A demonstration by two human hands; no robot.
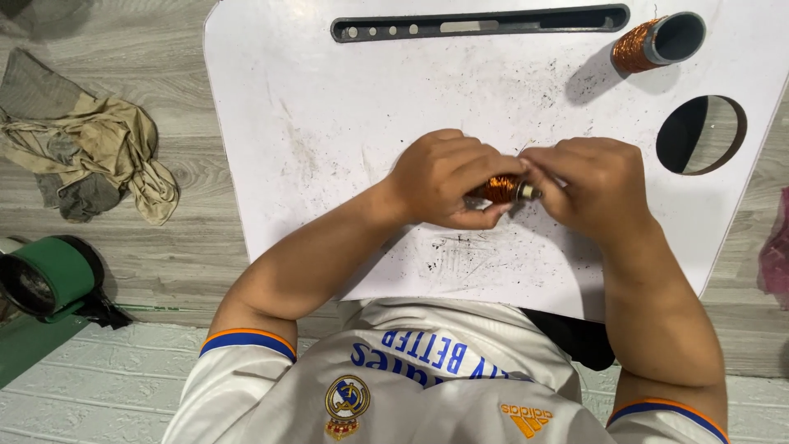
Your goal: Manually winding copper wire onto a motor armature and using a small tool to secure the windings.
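Note:
My left hand point(448, 177) grips a small coil wound with copper wire point(500, 188) over the white lap table point(329, 123). My right hand point(596, 185) meets it from the right, its fingertips pinched at the coil's metal end point(528, 192). Both hands hover just above the table's middle, where dark specks and scratches mark the surface. Most of the coil is hidden inside my fingers.
A spool of copper wire on a grey tube point(657, 41) lies at the table's far right, beside a round cup hole point(701, 134). A long dark slot point(481, 22) runs along the far edge. Crumpled cloth point(90, 152) and a green cylinder tool point(49, 275) lie on the floor left.

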